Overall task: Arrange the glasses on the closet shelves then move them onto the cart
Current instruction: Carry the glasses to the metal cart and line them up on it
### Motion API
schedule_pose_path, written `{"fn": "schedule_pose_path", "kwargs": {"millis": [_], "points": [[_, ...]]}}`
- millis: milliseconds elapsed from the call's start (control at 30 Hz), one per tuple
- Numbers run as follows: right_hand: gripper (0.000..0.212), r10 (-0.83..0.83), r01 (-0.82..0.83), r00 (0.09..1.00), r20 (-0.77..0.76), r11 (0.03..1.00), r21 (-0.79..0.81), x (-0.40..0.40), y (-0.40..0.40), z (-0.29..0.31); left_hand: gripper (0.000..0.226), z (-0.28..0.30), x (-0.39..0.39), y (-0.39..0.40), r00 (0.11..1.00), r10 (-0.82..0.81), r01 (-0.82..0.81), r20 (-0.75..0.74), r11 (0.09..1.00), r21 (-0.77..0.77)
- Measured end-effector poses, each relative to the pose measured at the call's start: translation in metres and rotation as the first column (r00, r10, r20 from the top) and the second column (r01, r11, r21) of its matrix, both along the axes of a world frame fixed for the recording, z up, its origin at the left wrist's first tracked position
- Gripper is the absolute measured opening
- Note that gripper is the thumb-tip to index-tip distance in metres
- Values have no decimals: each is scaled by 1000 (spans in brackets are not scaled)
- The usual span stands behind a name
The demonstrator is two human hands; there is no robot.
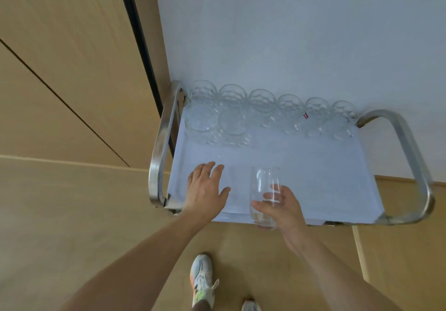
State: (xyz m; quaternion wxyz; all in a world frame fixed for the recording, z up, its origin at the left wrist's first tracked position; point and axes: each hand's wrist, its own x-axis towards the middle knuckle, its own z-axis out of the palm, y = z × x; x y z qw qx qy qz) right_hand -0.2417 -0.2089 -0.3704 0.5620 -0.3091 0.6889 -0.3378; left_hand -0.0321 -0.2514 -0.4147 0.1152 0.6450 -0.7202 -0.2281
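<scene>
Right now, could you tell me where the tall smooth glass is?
In the head view, the right hand holds the tall glass over the cart's near edge, beside the left hand.

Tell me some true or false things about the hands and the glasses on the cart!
1. The right hand holds a tall clear glass. True.
2. The left hand grips a glass too. False: its fingers are spread and hold nothing.
3. Faceted glasses stand along the cart's far edge, by the wall. True.
4. The cart is covered in a red cloth. False: the cover is white.
</scene>
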Motion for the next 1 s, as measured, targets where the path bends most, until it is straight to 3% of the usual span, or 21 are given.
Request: {"fn": "schedule_pose_path", "kwargs": {"millis": [367,633,833,1000], "points": [[67,13,-15,999,52,999,48,-27,89,-22,61,-31,-28,94,1000,1,-1,-2,1000,26],[67,40,-40,995,94,999,3,-75,143,-61,60,-49,-66,147,999,-15,19,39,993,-113],[82,40,-38,995,91,999,-24,-91,150,-126,60,-112,-99,170,999,-21,27,36,987,-161],[78,20,-14,998,67,996,-92,-101,135,-189,62,-176,-116,156,999,-11,17,43,989,-146]]}}
